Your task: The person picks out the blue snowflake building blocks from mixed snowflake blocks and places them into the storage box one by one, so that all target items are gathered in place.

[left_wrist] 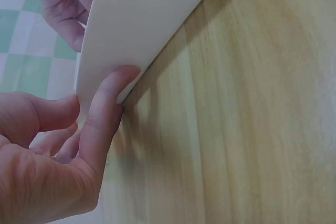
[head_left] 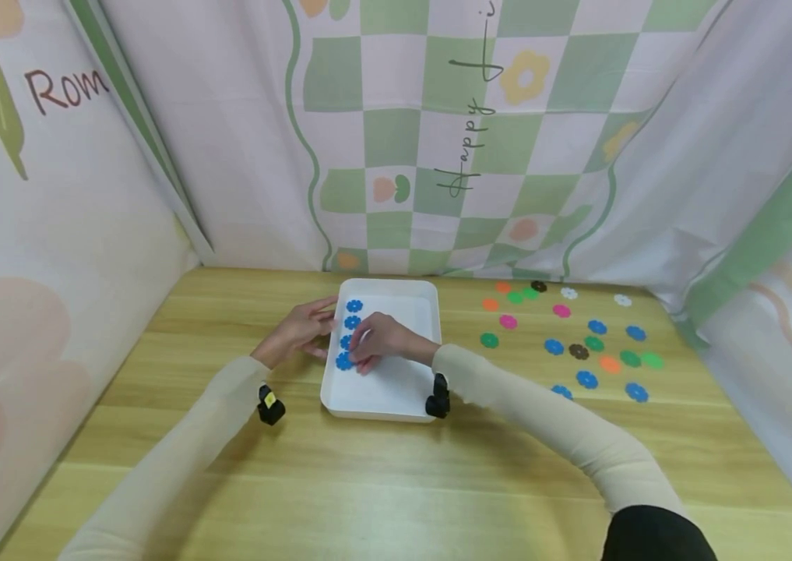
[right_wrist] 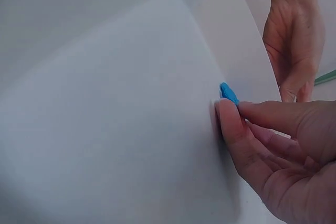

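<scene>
A white tray [head_left: 406, 393] lies on the wooden table, with a column of several blue flower-shaped discs [head_left: 354, 306] along its left side. My right hand [head_left: 383, 340] reaches into the tray over the lower discs. In the right wrist view, its thumb and fingertips pinch a blue flower-shaped disc [right_wrist: 228, 94] beside the tray wall [right_wrist: 231, 30]. Outside the tray, my left hand [head_left: 300, 331] touches the left wall. The left wrist view has its extended fingers [left_wrist: 107, 93] against the outer wall [left_wrist: 136, 19] and the thumb near the rim.
Loose flower-shaped discs lie right of the tray: blue ones [head_left: 587, 379], dark green [head_left: 490, 340], orange [head_left: 610, 364], pink [head_left: 508, 321], brown [head_left: 579, 351] and white [head_left: 622, 300]. Behind the table [head_left: 367, 483] hangs a checked curtain [head_left: 452, 132].
</scene>
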Tool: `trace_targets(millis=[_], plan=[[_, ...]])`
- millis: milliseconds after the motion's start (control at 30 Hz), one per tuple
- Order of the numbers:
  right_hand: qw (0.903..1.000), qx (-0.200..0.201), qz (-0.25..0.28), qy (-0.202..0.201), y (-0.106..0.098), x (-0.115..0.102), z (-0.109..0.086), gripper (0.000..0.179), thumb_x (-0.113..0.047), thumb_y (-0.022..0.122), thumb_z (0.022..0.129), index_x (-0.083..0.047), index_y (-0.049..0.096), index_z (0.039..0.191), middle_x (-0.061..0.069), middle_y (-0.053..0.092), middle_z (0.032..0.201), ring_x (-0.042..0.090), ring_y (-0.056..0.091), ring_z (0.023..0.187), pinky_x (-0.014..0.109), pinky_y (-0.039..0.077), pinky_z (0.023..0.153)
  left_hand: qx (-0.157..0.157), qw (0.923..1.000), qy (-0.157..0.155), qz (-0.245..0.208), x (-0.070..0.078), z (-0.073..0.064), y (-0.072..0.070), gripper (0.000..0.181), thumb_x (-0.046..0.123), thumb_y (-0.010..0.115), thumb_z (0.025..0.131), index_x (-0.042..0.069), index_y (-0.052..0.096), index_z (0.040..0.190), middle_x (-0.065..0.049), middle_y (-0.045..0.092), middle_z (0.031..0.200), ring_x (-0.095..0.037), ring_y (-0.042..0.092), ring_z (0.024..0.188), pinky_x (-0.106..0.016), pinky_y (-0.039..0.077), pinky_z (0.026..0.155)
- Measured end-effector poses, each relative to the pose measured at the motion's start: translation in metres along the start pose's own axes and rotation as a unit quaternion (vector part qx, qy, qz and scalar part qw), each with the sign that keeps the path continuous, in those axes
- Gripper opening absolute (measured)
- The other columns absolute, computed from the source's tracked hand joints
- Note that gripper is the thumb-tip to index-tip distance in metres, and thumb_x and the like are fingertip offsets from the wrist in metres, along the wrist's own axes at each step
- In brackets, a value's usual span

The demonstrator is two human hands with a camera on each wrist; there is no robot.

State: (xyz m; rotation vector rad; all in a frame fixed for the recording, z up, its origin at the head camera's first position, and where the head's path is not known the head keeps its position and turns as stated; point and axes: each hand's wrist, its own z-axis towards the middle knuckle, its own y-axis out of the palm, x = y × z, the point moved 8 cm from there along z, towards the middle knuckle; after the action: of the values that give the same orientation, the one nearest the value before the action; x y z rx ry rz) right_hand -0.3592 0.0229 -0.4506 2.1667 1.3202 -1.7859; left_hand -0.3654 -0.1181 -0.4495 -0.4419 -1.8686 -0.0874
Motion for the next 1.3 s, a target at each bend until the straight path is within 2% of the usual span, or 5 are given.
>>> trace_targets(millis=[400,667,1000,1200,1300], plan=[[0.9984,0.012,-0.054,-0.014,-0.002,-0.010,-0.005,0.007,-0.003,0.075,0.095,0.002,0.072,0.099,0.014,0.077,0.080,0.017,0.073,0.064,0.030,0.068,0.066,-0.003,1.0000,-0.004,-0.004,0.000,0.000,0.001,0.065,0.007,0.053,0.109,0.019,0.026,0.167,-0.020,0.030,0.169,-0.044,0.045,0.146,-0.041,0.069,0.079],[0.9942,0.010,-0.096,-0.046,-0.016,-0.022,-0.004,0.007,-0.005,0.074,0.097,-0.002,0.075,0.103,0.010,0.077,0.092,0.018,0.072,0.071,0.029,0.067,0.067,-0.005,0.9999,-0.002,-0.012,0.000,-0.001,-0.001,0.065,0.007,0.053,0.109,0.019,0.026,0.167,-0.019,0.030,0.170,-0.043,0.045,0.147,-0.040,0.069,0.079],[0.9939,0.046,-0.064,-0.078,-0.049,-0.019,-0.017,0.016,-0.007,0.073,0.098,0.003,0.073,0.111,0.016,0.078,0.102,0.022,0.076,0.080,0.035,0.068,0.077,-0.001,0.9999,-0.004,-0.012,-0.001,0.000,0.000,0.065,0.007,0.054,0.109,0.020,0.028,0.167,-0.017,0.032,0.169,-0.043,0.049,0.144,-0.039,0.069,0.077],[0.9923,0.065,-0.047,-0.094,-0.075,-0.004,-0.032,0.018,-0.009,0.070,0.101,0.004,0.072,0.113,0.023,0.076,0.108,0.024,0.075,0.084,0.036,0.068,0.077,0.002,1.0000,0.001,-0.009,0.001,-0.002,0.000,0.065,0.007,0.055,0.109,0.020,0.029,0.167,-0.016,0.034,0.168,-0.042,0.050,0.143,-0.039,0.069,0.077],[0.9923,0.074,-0.013,-0.099,-0.090,0.006,-0.038,0.019,-0.009,0.068,0.102,0.005,0.070,0.115,0.029,0.073,0.112,0.029,0.075,0.088,0.035,0.068,0.077,0.001,0.9999,0.000,-0.011,0.000,-0.002,-0.001,0.065,0.007,0.054,0.109,0.020,0.028,0.167,-0.016,0.033,0.169,-0.043,0.051,0.142,-0.039,0.069,0.077]])
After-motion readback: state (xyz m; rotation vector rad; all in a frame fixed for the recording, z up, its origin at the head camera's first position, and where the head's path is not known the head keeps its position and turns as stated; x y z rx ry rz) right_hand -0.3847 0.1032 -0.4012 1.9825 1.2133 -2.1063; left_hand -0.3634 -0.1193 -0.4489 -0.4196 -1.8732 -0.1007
